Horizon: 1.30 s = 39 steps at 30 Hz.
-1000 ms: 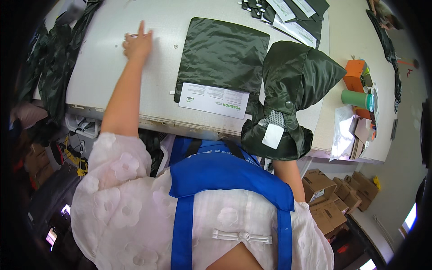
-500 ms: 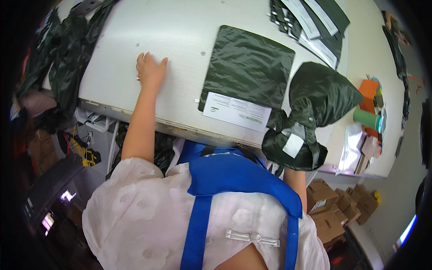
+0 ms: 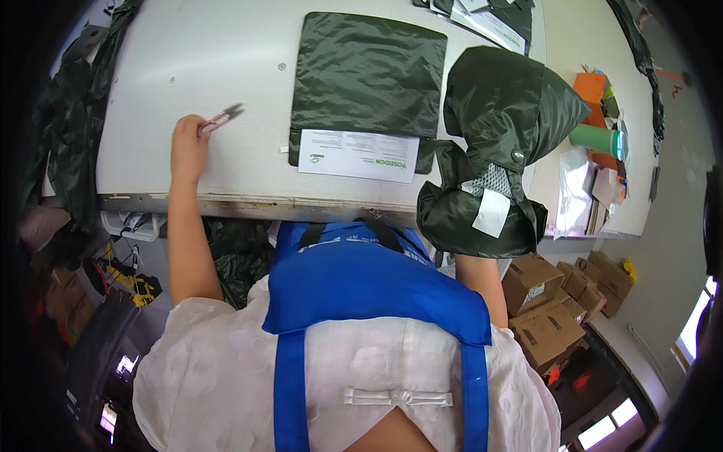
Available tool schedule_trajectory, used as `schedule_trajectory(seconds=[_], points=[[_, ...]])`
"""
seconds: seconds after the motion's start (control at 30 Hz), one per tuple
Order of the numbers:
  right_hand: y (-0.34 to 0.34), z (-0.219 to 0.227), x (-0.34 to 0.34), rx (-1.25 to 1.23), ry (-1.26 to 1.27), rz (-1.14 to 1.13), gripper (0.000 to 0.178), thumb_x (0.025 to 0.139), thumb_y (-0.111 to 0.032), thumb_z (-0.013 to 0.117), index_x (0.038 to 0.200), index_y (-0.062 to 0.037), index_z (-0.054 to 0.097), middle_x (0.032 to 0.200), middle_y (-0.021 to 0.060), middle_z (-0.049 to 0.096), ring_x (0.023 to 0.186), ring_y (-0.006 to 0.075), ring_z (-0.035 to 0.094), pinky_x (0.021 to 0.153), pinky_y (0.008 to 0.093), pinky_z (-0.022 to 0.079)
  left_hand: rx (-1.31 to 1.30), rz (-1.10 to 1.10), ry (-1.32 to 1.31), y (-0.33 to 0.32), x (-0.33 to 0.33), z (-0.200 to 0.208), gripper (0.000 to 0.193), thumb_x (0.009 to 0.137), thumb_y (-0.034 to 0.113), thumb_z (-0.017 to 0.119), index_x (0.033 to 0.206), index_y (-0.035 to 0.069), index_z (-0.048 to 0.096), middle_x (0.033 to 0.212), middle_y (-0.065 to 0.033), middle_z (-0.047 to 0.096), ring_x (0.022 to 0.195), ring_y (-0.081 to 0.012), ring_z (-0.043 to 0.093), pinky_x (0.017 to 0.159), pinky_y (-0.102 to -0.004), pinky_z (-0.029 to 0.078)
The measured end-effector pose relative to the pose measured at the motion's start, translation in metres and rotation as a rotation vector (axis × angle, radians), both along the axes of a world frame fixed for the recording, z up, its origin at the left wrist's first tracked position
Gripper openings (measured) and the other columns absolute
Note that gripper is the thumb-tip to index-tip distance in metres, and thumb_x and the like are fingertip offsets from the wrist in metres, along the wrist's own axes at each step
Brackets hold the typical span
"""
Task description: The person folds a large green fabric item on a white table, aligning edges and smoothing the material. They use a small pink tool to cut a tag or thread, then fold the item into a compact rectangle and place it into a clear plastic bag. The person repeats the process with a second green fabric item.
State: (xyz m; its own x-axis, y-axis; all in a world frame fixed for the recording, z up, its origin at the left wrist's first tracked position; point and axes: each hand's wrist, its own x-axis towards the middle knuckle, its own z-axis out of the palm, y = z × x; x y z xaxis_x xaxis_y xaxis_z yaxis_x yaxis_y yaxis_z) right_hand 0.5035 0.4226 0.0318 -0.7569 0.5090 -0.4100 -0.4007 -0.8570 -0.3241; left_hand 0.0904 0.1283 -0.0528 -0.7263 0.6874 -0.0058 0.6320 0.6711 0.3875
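Observation:
My left hand (image 3: 188, 149) is over the white tabletop at left, closed around small pink-handled thread snips (image 3: 218, 120). Their slightly blurred blades point up and to the right. My right forearm (image 3: 482, 282) goes up into a dark green hood (image 3: 512, 98) of shiny fabric, which hides the hand and its fingers. The hood has a snap, grey mesh lining and a white label (image 3: 492, 213). Between my hands a folded dark green fabric piece (image 3: 365, 71) lies flat, with a white printed card (image 3: 358, 157) along its near edge.
More dark folded pieces with white cards (image 3: 489, 26) lie at the far right. On the right side stand a green thread spool (image 3: 599, 141) and an orange box (image 3: 590, 96). Cardboard boxes (image 3: 550, 331) sit below the table at right. Dark fabric (image 3: 71, 128) hangs over the left edge.
My left hand has turned and moved toward the table's near edge, and the snips now show plainly in it. The whole view has shifted; the hood remains over my right hand.

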Motion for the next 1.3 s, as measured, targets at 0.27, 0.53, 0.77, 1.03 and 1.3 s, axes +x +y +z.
schedule_trajectory(seconds=[0.27, 0.53, 0.77, 1.03, 1.3], points=[[-0.006, 0.009, 0.011, -0.009, 0.031, -0.015, 0.049, 0.097, -0.035, 0.046, 0.129, 0.0034, 0.05, 0.121, 0.0173, 0.061, 0.105, 0.0286, 0.062, 0.093, 0.039, 0.05, 0.637, -0.075, -0.751, 0.07, 0.076, 0.064, 0.016, 0.09, -0.007, 0.042, 0.101, 0.002, 0.048, 0.09, -0.0057, 0.054, 0.074, -0.0101, 0.052, 0.069, -0.0235, 0.045], [-0.01, 0.01, 0.01, -0.01, 0.051, -0.01, 0.049, 0.097, -0.034, 0.046, 0.129, 0.0035, 0.049, 0.121, 0.0176, 0.061, 0.105, 0.0288, 0.062, 0.093, 0.0392, 0.05, 1.031, -0.339, -1.448, 0.131, 0.173, 0.12, 0.028, 0.09, 0.012, 0.053, 0.114, 0.001, 0.062, 0.093, -0.0054, 0.052, 0.081, -0.0129, 0.052, 0.077, -0.0266, 0.045], [-0.01, 0.01, 0.01, -0.008, 0.065, -0.027, 0.049, 0.097, -0.034, 0.047, 0.129, 0.0035, 0.049, 0.121, 0.0178, 0.061, 0.104, 0.029, 0.062, 0.092, 0.0394, 0.05, 0.766, -0.694, -0.336, 0.149, 0.163, 0.164, 0.04, 0.091, 0.03, 0.06, 0.121, 0.003, 0.062, 0.091, -0.007, 0.052, 0.081, -0.0177, 0.049, 0.071, -0.0295, 0.044], [-0.012, 0.012, 0.016, -0.012, 0.086, -0.038, 0.049, 0.097, -0.034, 0.047, 0.129, 0.0036, 0.049, 0.12, 0.0181, 0.061, 0.104, 0.0292, 0.062, 0.092, 0.0396, 0.051, 0.748, -0.765, -0.188, 0.154, 0.167, 0.173, 0.041, 0.082, 0.016, 0.071, 0.121, 0.005, 0.063, 0.093, -0.0071, 0.053, 0.079, -0.0185, 0.051, 0.068, -0.0278, 0.045], [-0.014, 0.015, 0.023, -0.019, 0.104, -0.044, 0.049, 0.097, -0.034, 0.047, 0.129, 0.0037, 0.049, 0.12, 0.0183, 0.061, 0.104, 0.0294, 0.062, 0.092, 0.0398, 0.051, 0.753, -0.767, -0.163, 0.159, 0.173, 0.171, 0.041, 0.08, 0.015, 0.072, 0.119, 0.006, 0.063, 0.093, -0.0063, 0.053, 0.078, -0.0184, 0.051, 0.067, -0.0283, 0.045]])
